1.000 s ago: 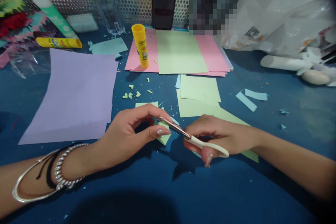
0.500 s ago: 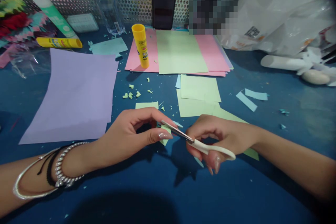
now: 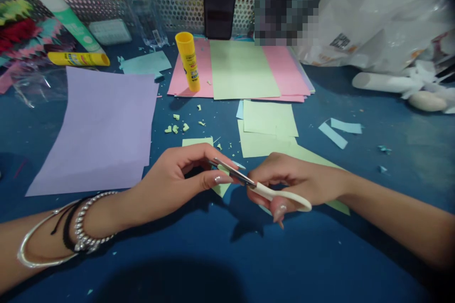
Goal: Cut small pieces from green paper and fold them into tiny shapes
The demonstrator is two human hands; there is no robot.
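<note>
My left hand (image 3: 188, 170) pinches a small piece of light green paper (image 3: 222, 190) between thumb and fingers. My right hand (image 3: 287, 180) grips white-handled scissors (image 3: 284, 193), with the thumb at one handle loop. The metal blades reach left across the green paper, close to my left fingertips; their tips are partly hidden by the fingers. Several tiny green heart cutouts (image 3: 175, 129) lie on the blue table beyond my left hand. Behind my hands are a small green paper strip (image 3: 197, 142) and larger light green sheets (image 3: 270, 117).
A purple sheet (image 3: 103, 128) lies at left. A yellow glue stick (image 3: 188, 62) stands on stacked pink paper (image 3: 295, 75); another yellow glue stick (image 3: 78, 59) lies on its side. Blue paper strips (image 3: 339, 131) are at right. A dark phone (image 3: 220, 0) leans against the mesh.
My right hand and the scissors have shifted slightly left, bringing the blades further across the green paper. The right thumb has moved up and closer to the fingers. My left hand stays nearly still.
</note>
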